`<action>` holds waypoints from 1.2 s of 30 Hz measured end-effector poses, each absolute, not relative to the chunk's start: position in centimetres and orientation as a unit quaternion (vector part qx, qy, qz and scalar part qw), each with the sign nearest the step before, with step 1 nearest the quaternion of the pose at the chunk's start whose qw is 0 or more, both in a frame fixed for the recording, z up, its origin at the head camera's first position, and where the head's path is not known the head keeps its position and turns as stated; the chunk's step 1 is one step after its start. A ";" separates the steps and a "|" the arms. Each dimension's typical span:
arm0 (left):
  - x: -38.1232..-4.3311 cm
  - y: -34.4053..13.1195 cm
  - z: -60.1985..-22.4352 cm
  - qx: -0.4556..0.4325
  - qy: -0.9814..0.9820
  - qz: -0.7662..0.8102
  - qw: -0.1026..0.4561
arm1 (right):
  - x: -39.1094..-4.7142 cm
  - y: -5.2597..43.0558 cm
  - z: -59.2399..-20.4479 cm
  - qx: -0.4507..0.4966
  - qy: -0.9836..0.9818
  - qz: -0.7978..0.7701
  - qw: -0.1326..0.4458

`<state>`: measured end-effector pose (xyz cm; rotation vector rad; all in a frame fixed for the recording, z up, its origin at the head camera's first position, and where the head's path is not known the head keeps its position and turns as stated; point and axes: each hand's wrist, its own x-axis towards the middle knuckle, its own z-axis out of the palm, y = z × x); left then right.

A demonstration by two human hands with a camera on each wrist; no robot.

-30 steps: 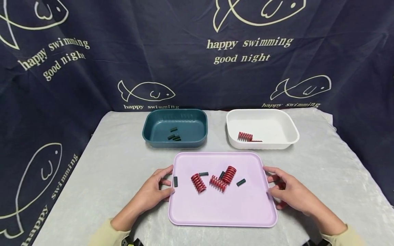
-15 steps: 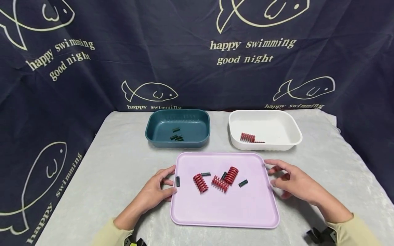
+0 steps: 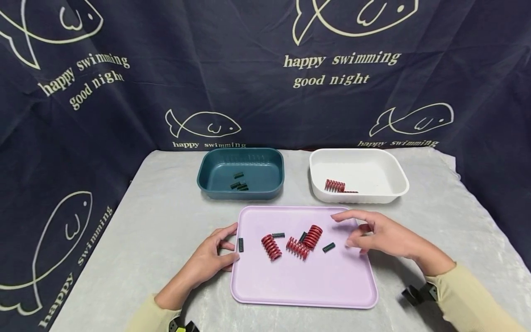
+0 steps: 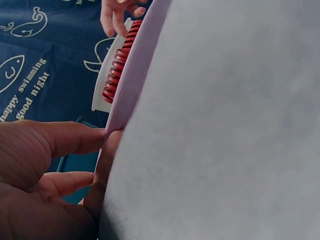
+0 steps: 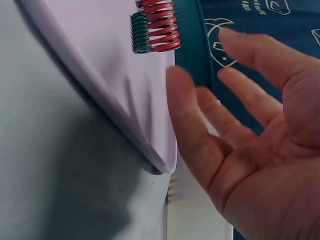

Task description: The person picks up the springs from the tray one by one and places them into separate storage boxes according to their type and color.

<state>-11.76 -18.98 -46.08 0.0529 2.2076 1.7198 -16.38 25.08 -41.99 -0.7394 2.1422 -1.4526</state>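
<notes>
Head: rightmost green spring, axis diagonal

Dark navy-blue fabric curtain: hangs in soft creases across the back and down the left and right sides.
Cream outlined fish: simple line drawings, repeated over the curtain.
Cream lettering: "happy swimming" and "good night", printed near the fish.
Flat bench draped in pale grey, faintly mottled cloth: its far edge close against the curtain.
Light: soft and fairly even, leaving blurred shadows on the cloth.
</notes>
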 end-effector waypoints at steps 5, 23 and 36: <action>-11.7 -19.0 -46.1 0.020 0.774 0.610 0.170 | -18.1 23.8 -42.0 -0.278 0.770 -0.512 0.259; -11.6 -19.2 -46.2 0.022 0.768 0.617 0.171 | -20.5 20.5 -44.1 -0.289 0.766 -0.481 0.315; -11.5 -19.1 -46.2 0.014 0.765 0.621 0.170 | -20.0 20.2 -44.0 -0.310 0.764 -0.471 0.313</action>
